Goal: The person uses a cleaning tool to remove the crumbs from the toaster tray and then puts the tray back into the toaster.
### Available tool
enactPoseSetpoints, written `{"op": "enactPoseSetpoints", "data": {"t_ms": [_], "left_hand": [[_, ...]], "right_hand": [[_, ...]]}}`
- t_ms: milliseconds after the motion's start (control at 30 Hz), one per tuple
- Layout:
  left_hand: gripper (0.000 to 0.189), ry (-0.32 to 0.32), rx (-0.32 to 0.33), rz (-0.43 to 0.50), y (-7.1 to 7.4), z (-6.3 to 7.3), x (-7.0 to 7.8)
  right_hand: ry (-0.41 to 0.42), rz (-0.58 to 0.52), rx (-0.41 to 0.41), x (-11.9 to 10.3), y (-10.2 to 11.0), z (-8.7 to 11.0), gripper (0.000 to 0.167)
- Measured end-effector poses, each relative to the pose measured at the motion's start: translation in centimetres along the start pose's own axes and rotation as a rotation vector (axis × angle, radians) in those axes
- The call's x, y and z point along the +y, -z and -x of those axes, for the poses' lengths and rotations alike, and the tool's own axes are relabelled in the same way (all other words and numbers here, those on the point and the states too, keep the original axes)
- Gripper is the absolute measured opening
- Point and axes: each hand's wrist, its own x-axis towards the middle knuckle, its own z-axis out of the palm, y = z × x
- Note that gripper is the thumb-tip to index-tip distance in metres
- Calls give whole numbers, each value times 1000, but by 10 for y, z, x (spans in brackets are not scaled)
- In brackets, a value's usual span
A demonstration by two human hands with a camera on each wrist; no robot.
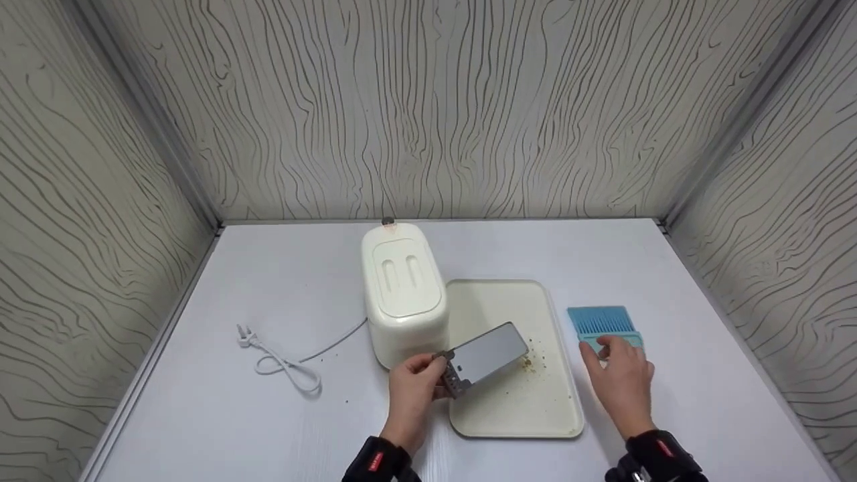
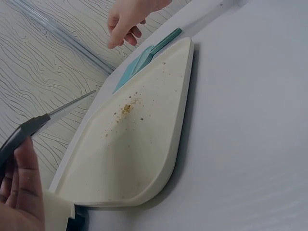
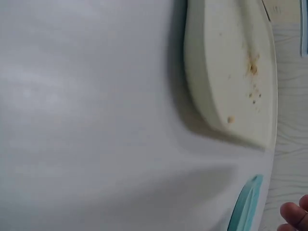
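Observation:
In the head view my left hand (image 1: 412, 395) pinches the dark end of a grey metal crumb tray (image 1: 492, 351), tilted over a cream serving tray (image 1: 515, 415). Brown crumbs (image 2: 126, 109) lie scattered on the serving tray. My right hand (image 1: 622, 381) hovers above a blue brush (image 1: 602, 319), its fingers bent loosely with nothing between them. From the left wrist view, a gap shows between that hand (image 2: 130, 19) and the brush with its teal handle (image 2: 166, 41). Only fingertips (image 3: 294, 214) of the right hand show in its own wrist view.
A white toaster (image 1: 408, 304) with a lid on top stands left of the serving tray, close against it. Its white cord and plug (image 1: 248, 337) lie on the table to the left. Patterned panels (image 1: 428, 120) wall the table at the back and sides.

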Motion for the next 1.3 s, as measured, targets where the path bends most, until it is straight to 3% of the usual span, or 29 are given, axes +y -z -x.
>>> {"op": "enactPoseSetpoints", "data": {"t_ms": [267,700,967,1300], "left_hand": [[19,8,1,-5,-1,-1,-2],[19,9,-18,40,-3,-2,-6],[21,-7,-15,29,-4,0,-8],[22,-10,-68,28,-8,3,-9]], "right_hand": [[147,-93,-45,-44,-14,21,29],[239,-229,-145,-89,-31,57,8],[222,-294,-224,-101,-36,73,16],[183,-352,-352,-107,-40,76,28]]}}
